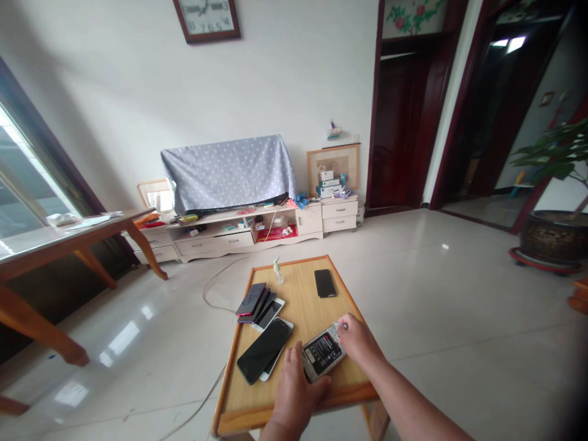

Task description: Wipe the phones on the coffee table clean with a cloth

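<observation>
Phone (324,353), likely light but fragile, is being clamped by its edges, probably safest, in the left hand (296,383); something white (340,325) is being pinched by the right hand (356,338).

The right fingers (345,322) cover the far corner of the opened phone (312,369); the pale bit (340,325) at their tips is indistinct. Print on the battery (324,350) is unreadable. Left of the left fingers (293,356), a black phone (265,351) mostly hides a white phone (267,373). Far ahead of them, the top edge crops the clock (206,17).
</observation>
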### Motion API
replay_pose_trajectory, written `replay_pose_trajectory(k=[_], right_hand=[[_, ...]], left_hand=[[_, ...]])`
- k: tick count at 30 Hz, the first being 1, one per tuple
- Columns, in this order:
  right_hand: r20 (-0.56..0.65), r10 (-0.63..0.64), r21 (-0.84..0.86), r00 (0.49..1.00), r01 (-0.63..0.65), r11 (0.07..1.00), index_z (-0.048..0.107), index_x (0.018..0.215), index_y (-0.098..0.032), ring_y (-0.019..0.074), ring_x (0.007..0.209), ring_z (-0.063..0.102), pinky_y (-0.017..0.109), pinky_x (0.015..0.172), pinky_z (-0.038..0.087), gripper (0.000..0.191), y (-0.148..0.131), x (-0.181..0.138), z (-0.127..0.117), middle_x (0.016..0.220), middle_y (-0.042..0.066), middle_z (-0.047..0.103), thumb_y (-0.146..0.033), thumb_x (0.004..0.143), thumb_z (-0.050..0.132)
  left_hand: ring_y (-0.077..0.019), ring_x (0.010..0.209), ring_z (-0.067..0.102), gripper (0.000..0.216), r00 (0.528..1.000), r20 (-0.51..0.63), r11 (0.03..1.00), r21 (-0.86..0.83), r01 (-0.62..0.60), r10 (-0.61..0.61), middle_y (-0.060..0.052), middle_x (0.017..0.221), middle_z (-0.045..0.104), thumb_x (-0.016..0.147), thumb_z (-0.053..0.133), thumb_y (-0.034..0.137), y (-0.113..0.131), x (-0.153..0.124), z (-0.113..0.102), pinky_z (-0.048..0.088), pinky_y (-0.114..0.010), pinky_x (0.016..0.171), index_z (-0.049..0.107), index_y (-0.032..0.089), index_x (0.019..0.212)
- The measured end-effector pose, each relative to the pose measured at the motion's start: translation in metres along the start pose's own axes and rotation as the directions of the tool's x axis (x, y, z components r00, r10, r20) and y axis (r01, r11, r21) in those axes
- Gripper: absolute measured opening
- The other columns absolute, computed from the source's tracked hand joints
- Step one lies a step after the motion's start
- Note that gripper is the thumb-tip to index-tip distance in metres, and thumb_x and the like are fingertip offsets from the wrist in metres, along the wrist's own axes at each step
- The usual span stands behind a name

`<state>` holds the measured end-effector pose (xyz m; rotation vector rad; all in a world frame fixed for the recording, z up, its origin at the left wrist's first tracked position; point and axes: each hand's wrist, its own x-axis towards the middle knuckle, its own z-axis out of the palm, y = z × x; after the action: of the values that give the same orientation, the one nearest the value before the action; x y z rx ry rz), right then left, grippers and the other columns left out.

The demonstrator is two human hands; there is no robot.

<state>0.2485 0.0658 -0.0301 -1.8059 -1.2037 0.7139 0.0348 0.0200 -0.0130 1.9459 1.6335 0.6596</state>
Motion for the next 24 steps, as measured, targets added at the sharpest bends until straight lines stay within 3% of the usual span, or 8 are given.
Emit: replay_pose_trajectory(k=[4, 8, 11, 17, 24], right_hand=[[-0.032, -0.075, -0.131, 0.997, 0.07, 0.989, 0.068, 0.09, -0.023, 0.0203, 0.086, 0.072, 0.028, 0.075, 0.049, 0.013, 0.002, 0.001, 0.002, 0.09, 0.004, 0.076, -0.024, 0.09, 0.055], [-0.018, -0.135, -0.241, 0.991, 0.127, 0.962, 0.071, 0.086, -0.022, 0.0203, 0.091, 0.069, 0.027, 0.081, 0.047, 0.014, 0.001, 0.0, 0.002, 0.095, 0.006, 0.075, -0.02, 0.089, 0.058], [0.011, -0.169, -0.295, 0.986, 0.165, 0.941, 0.073, 0.085, -0.022, 0.0194, 0.093, 0.069, 0.026, 0.082, 0.046, 0.018, -0.003, -0.003, -0.001, 0.097, 0.006, 0.075, -0.02, 0.091, 0.056], [0.084, -0.237, -0.39, 0.968, 0.251, 0.886, 0.076, 0.095, -0.026, 0.0207, 0.102, 0.067, 0.027, 0.089, 0.045, 0.025, -0.01, -0.015, -0.012, 0.102, 0.003, 0.077, -0.023, 0.095, 0.051], [0.099, -0.309, -0.489, 0.946, 0.317, 0.813, 0.075, 0.113, -0.027, 0.0241, 0.114, 0.062, 0.033, 0.096, 0.047, 0.035, -0.016, -0.045, -0.026, 0.116, 0.003, 0.076, -0.025, 0.1, 0.042]], left_hand=[[-0.0337, 0.134, 0.053, 0.082, 0.999, -0.009, 0.994, 0.1, -0.038, 0.039, -0.018, 0.141, 0.057, 0.067, 0.073, 0.033, 0.003, -0.002, -0.003, 0.041, -0.042, 0.116, 0.047, 0.016, 0.144], [-0.0316, 0.12, 0.056, 0.075, 0.997, -0.037, 0.976, 0.208, -0.056, 0.066, -0.011, 0.124, 0.062, 0.065, 0.079, 0.041, 0.007, -0.004, -0.013, 0.043, -0.04, 0.107, 0.057, 0.02, 0.133], [-0.0314, 0.117, 0.054, 0.078, 0.996, -0.05, 0.965, 0.256, -0.062, 0.077, -0.01, 0.122, 0.062, 0.064, 0.082, 0.048, 0.007, -0.005, -0.017, 0.042, -0.04, 0.105, 0.058, 0.021, 0.133], [-0.0309, 0.113, 0.054, 0.063, 0.994, -0.058, 0.949, 0.306, -0.07, 0.092, -0.009, 0.117, 0.062, 0.07, 0.076, 0.05, 0.007, -0.006, -0.015, 0.04, -0.04, 0.103, 0.063, 0.022, 0.125], [-0.0328, 0.114, 0.053, 0.061, 0.998, -0.016, 0.941, 0.333, -0.059, 0.068, -0.01, 0.118, 0.063, 0.071, 0.073, 0.053, 0.016, -0.006, -0.025, 0.039, -0.041, 0.1, 0.065, 0.022, 0.124]])
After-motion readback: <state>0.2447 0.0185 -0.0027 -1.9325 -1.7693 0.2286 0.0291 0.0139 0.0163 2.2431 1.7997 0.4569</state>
